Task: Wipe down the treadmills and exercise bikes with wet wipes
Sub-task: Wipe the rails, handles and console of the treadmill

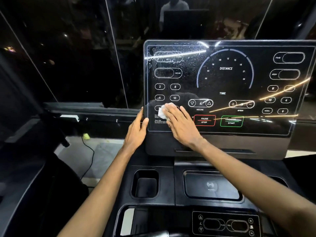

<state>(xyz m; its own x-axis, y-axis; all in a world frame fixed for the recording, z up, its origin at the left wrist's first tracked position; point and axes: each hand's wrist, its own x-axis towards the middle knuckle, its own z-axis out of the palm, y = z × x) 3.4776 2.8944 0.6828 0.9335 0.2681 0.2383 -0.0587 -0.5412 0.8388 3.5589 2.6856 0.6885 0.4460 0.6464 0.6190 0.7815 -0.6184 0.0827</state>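
A black glossy treadmill console screen (pixel 225 82) fills the upper right, printed with DISTANCE, TIME, INCLINE and SPEED marks and PAUSE STOP and QUICK START buttons. Wet streaks and droplets cover its upper left area. My right hand (pixel 181 124) lies flat with straight fingers on the screen's lower left part and presses a crumpled white wet wipe (pixel 163 111) against the glass; most of the wipe is hidden under the fingers. My left hand (pixel 136 130) holds the screen's left edge, thumb curled onto the front and fingers behind.
Below the screen, the treadmill's black tray has a cup holder (pixel 145 183) and a wireless charging pad (pixel 211 187). A lower control panel (pixel 225 224) sits near the bottom edge. Dark glass windows stand behind. A black cable (pixel 90 151) and a small yellow-green object (pixel 86 135) lie on the floor at left.
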